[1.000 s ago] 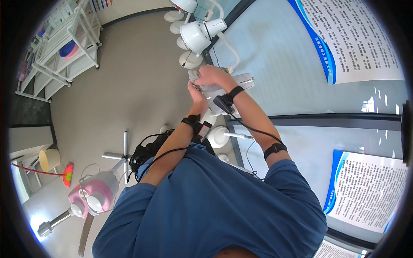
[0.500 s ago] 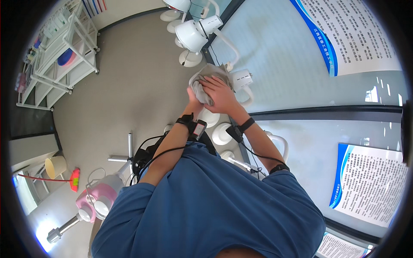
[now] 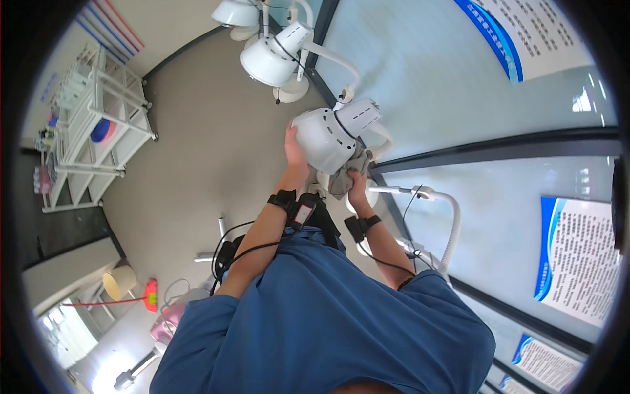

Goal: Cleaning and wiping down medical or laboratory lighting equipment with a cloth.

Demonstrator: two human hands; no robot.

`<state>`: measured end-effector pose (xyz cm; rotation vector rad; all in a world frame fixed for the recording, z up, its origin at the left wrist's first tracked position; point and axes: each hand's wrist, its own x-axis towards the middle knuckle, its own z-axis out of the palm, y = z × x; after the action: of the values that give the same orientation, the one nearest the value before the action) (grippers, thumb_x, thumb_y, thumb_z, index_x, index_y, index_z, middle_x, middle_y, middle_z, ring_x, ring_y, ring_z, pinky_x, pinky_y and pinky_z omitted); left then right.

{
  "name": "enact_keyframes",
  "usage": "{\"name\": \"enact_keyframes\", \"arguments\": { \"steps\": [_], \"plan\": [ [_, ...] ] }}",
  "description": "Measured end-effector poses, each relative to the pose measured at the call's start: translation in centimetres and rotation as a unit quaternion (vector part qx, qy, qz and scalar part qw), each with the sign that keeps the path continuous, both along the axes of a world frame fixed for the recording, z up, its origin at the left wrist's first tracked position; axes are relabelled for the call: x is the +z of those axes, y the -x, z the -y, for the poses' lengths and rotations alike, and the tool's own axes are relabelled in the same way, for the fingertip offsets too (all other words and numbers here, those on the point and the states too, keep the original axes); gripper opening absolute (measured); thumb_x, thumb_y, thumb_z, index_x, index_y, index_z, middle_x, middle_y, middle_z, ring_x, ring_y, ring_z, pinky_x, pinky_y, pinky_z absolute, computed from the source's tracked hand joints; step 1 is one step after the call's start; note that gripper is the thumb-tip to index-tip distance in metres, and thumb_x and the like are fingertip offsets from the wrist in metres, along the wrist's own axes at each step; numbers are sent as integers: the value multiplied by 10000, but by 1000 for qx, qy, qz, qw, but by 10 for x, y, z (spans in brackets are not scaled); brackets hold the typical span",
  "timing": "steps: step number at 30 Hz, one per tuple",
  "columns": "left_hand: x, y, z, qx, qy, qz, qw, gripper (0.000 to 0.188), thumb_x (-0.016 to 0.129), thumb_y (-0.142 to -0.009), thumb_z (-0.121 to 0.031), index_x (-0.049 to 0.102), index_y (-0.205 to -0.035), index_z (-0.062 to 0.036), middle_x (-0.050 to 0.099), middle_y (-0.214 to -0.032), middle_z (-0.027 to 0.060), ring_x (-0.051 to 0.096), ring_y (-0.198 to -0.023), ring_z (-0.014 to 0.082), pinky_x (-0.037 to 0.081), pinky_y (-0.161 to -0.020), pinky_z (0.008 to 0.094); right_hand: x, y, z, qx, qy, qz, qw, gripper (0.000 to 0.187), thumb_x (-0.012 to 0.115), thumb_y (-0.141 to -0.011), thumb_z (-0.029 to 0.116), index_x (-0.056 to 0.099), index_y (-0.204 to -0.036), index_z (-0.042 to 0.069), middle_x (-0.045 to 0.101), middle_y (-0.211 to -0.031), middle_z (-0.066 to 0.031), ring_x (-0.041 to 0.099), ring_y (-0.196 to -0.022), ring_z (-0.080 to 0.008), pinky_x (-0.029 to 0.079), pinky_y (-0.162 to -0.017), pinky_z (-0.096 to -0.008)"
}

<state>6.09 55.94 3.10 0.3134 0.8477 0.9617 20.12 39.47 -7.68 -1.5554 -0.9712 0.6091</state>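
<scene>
A white lamp [image 3: 320,139] with a rounded shade and slotted vents sits in front of me, on a curved white arm. My left hand [image 3: 295,150] grips the shade's left edge, its fingers partly hidden behind the rim. On the other side, my right hand [image 3: 357,189] is closed around a crumpled grey cloth [image 3: 342,178], which presses against the shade's lower right side. Dark straps with small devices and cables circle both wrists.
More white lamps [image 3: 268,60] stand beyond, along a glass partition [image 3: 407,85] with posters. At far left is a white shelved trolley [image 3: 125,141] holding a blue basin [image 3: 100,130]. A pink-and-white device [image 3: 172,316], a red broom [image 3: 151,295] and a cream bucket [image 3: 119,284] are at lower left.
Both hands were together on the cloth over the lamp shade. Now the cloth is in my right hand, lower at the shade's right side, while my left hand holds the shade's bare left edge.
</scene>
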Motion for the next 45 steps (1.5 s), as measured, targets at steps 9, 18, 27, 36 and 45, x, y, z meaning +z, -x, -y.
{"name": "enact_keyframes", "arguments": {
  "steps": [9, 18, 27, 36, 45],
  "plan": [
    [3, 23, 6, -6, 30, -41, 999, 558, 442, -838, -477, 463, -1257, -109, 525, -1232, 75, 493, -1150, 268, 407, -943, 424, -9, -36, -89, 73, -101, -391, 912, 170, 600, -768, 145, 541, -919, 94, 553, -868, -40, 529, -865, -183, 437, -841, -329],
    [11, 30, 6, -28, 60, -42, 997, 540, 406, -857, -469, 475, -1250, -106, 519, -1263, 71, 486, -1165, 258, 396, -965, 420, -59, -20, -113, -45, -35, -600, 798, 267, 567, -781, 359, 628, -895, 126, 645, -883, -72, 607, -819, -218, 486, -804, -347],
    [-9, 29, 0, 11, -10, -126, 992, 533, 463, -863, -437, 482, -1241, -63, 530, -1246, 82, 489, -1155, 239, 373, -977, 374, -37, 48, -62, -91, -72, -589, 800, 348, 521, -862, 351, 574, -1089, 92, 638, -1004, -96, 616, -928, -223, 512, -821, -353],
    [1, 27, -3, -50, -93, -155, 982, 540, 367, -957, -409, 386, -1346, -35, 493, -1271, 98, 476, -1150, 210, 343, -1002, 336, -29, 81, -50, -24, -80, -652, 754, 355, 510, -872, 349, 566, -1107, 89, 632, -1030, -97, 606, -955, -227, 510, -828, -362],
    [-40, 43, 20, -35, 74, -88, 993, 599, 468, -881, -502, 446, -1294, -69, 538, -1231, 75, 496, -1141, 220, 362, -982, 341, -31, 78, -25, -34, -59, -601, 796, 362, 499, -882, 348, 559, -1125, 86, 625, -1055, -98, 597, -982, -230, 508, -836, -371]
  ]
}}
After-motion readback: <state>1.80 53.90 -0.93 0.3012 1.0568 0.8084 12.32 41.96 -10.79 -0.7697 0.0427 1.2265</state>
